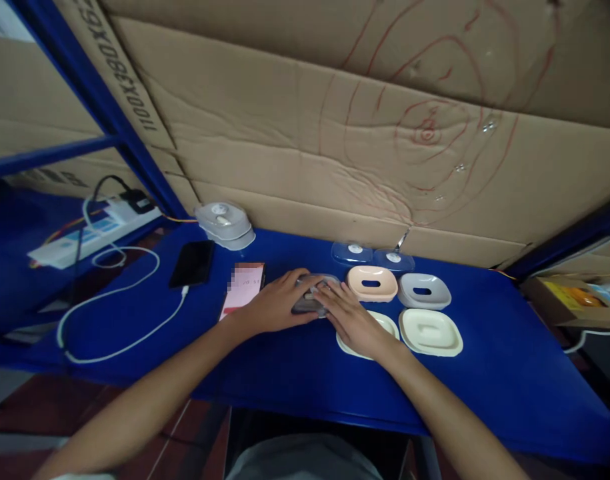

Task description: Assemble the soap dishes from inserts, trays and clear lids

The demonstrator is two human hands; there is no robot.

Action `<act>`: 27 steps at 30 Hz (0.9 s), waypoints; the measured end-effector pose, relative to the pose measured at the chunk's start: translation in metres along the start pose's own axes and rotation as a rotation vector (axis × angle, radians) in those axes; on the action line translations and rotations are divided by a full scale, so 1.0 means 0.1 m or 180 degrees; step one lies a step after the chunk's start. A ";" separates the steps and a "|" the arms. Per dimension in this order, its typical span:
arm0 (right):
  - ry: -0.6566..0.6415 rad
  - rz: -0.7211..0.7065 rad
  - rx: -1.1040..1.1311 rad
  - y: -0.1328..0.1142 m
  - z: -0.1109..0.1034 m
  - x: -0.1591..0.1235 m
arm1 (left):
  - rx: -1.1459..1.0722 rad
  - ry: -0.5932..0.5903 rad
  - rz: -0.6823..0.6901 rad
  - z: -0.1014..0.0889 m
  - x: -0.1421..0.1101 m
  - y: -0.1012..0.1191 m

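Both hands rest on a dark grey soap dish (309, 303) on the blue table (295, 373). My left hand (277, 303) cups its left side with the fingers curled over the top. My right hand (349, 320) lies flat on its right side, fingers stretched out and pressing down; this hand also covers part of a cream dish (389, 327). Just right of the hands stand a peach dish (372, 283), a light grey dish (425, 291) and another cream dish (431, 331). Two clear blue lids (372, 255) lie behind them.
A pink card (243, 287) and a black phone (192, 263) on a white cable (109, 320) lie to the left. Stacked clear dishes (225, 225) stand by the cardboard wall (335, 133). A power strip (95, 230) sits far left, and a box with goods (575, 297) far right.
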State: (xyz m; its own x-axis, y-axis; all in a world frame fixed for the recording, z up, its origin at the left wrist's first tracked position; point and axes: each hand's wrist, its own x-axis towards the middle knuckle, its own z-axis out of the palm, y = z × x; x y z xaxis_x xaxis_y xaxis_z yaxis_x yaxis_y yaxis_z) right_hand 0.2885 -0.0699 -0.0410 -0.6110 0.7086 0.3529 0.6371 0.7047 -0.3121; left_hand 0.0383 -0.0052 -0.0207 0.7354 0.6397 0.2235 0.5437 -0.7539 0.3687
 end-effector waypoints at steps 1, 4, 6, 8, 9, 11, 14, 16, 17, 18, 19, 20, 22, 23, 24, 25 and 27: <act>0.0074 0.0051 0.0046 0.01 -0.02 -0.01 | 0.0039 -0.0018 -0.0093 -0.01 0.01 -0.01; 0.0207 0.0244 0.0064 0.05 -0.16 -0.05 | 0.0278 -0.0058 -0.0387 -0.06 0.08 -0.15; 0.0256 0.0368 -0.0010 0.11 -0.29 -0.09 | 0.0539 -0.0090 -0.0541 -0.11 0.18 -0.29; 0.0278 0.0436 -0.0092 0.17 -0.41 -0.16 | 0.0749 -0.0104 -0.0663 -0.17 0.31 -0.44; 0.0267 0.0434 -0.0118 0.21 -0.45 -0.19 | 0.0807 -0.0077 -0.0717 -0.20 0.38 -0.50; 0.0209 0.0438 -0.0136 0.27 -0.51 -0.26 | 0.0865 0.0036 -0.0811 -0.24 0.52 -0.60; 0.0148 0.0579 -0.0305 0.33 -0.55 -0.33 | 0.0916 0.0256 -0.0892 -0.24 0.69 -0.67; 0.0181 0.0658 -0.0530 0.35 -0.56 -0.35 | 0.0907 0.0379 -0.0885 -0.21 0.75 -0.63; 0.0216 0.0674 -0.0651 0.36 -0.57 -0.36 | 0.0890 0.0431 -0.0878 -0.19 0.75 -0.57; 0.0253 0.0691 -0.0766 0.37 -0.57 -0.36 | 0.0871 0.0482 -0.0873 -0.17 0.73 -0.48; 0.0290 0.0731 -0.0881 0.38 -0.57 -0.36 | 0.0805 0.0500 -0.0820 -0.15 0.68 -0.36; 0.0330 0.0811 -0.1000 0.39 -0.57 -0.36 | 0.0735 0.0488 -0.0750 -0.12 0.62 -0.22; 0.0403 0.1103 -0.1224 0.41 -0.55 -0.35 | 0.0252 0.0186 -0.0159 -0.07 0.45 0.13; 0.0431 0.1280 -0.1305 0.42 -0.54 -0.35 | 0.0006 -0.0194 0.0311 -0.04 0.36 0.31; 0.0446 0.1435 -0.1351 0.44 -0.53 -0.35 | -0.0079 -0.0557 0.0746 0.00 0.28 0.47; 0.0441 0.1536 -0.1362 0.45 -0.52 -0.35 | -0.0035 -0.0698 0.1003 0.04 0.21 0.60; 0.0366 0.1535 -0.1309 0.46 -0.49 -0.36 | 0.0143 -0.0841 0.1247 0.14 0.13 0.75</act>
State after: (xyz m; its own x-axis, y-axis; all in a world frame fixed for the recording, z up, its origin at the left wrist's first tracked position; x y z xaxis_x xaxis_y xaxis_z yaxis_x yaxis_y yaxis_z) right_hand 0.3629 -0.0647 -0.0252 -0.1712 0.9183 0.3569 0.9697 0.2212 -0.1039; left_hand 0.0941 -0.0559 -0.0026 0.9631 0.2504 0.0987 0.2176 -0.9403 0.2617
